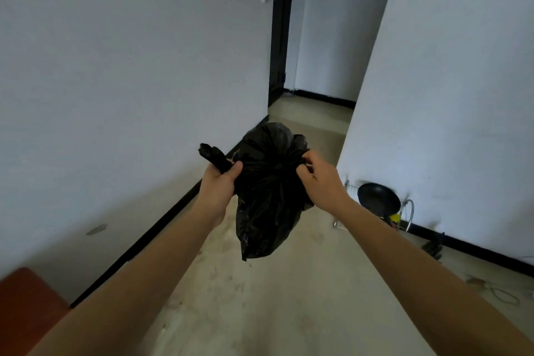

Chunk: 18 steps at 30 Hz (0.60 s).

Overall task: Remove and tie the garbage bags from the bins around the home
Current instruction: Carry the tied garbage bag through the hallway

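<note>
A black garbage bag (267, 196) hangs in the air in front of me, bunched at its top, with its bulging bottom pointing down. My left hand (217, 191) is closed around a twisted strip of the bag's top that sticks out up and to the left. My right hand (319, 179) pinches the gathered plastic on the bag's right side. Both arms reach forward from the lower corners. No bin is in view.
I stand in a narrow hallway with white walls on both sides and a dusty light floor (260, 298). A black pan (378, 196) leans in a wire rack by the right wall. An orange-brown seat (26, 306) is at the lower left. A dark doorway (281, 37) lies ahead.
</note>
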{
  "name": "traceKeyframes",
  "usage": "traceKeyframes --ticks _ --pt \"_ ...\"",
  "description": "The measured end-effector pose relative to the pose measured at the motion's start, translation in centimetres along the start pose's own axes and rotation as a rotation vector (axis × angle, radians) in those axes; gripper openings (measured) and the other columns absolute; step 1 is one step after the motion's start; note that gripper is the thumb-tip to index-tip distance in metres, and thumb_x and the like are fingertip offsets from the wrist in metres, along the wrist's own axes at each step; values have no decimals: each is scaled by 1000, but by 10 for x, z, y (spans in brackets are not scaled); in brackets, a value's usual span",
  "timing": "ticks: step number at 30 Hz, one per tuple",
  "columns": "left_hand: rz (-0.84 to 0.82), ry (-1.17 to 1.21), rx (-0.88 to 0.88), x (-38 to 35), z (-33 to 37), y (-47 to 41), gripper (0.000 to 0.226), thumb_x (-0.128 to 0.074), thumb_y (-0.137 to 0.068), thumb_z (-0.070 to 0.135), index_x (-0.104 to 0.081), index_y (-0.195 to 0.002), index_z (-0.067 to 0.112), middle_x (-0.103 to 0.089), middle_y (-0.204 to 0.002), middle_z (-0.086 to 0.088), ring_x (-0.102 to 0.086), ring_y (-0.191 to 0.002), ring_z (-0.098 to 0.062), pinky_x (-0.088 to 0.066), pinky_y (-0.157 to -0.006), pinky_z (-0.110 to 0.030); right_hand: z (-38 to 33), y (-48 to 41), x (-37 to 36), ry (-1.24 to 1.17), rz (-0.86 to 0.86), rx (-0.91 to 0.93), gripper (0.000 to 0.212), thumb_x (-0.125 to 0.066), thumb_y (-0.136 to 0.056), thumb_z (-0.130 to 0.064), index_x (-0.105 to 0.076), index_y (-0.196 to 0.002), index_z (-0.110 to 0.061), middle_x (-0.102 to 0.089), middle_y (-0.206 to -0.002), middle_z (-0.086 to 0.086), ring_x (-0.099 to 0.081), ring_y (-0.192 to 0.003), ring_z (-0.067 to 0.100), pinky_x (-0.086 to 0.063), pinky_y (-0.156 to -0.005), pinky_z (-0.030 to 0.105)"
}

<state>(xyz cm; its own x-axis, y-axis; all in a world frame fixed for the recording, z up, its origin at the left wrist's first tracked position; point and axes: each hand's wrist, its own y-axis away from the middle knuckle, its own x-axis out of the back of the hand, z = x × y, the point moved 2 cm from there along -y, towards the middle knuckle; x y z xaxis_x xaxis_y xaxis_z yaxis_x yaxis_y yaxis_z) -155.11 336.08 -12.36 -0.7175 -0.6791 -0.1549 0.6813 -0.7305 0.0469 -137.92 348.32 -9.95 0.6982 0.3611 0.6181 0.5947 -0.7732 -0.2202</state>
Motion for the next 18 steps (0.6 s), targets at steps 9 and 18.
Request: traceKeyframes --ticks 9,18 --pt "-53 -13 32 -65 11 -270 16 -54 -103 17 -52 -89 9 -63 -89 -6 -66 -89 -21 -52 -78 -36 68 -260 -9 -99 106 -47 12 -48 -98 -18 -57 -103 -10 -66 -95 16 -63 -91 32 -51 -79 43" --pt "-65 -49 33 -171 10 -555 24 -52 -103 14 -49 -80 10 -58 -79 -3 -63 -81 -18 -54 -86 -41 178 -551 -2 -163 123 -51 9 -48 -98 -19 -51 -90 -18 -57 -74 4 -49 -62 11 -42 -62 30"
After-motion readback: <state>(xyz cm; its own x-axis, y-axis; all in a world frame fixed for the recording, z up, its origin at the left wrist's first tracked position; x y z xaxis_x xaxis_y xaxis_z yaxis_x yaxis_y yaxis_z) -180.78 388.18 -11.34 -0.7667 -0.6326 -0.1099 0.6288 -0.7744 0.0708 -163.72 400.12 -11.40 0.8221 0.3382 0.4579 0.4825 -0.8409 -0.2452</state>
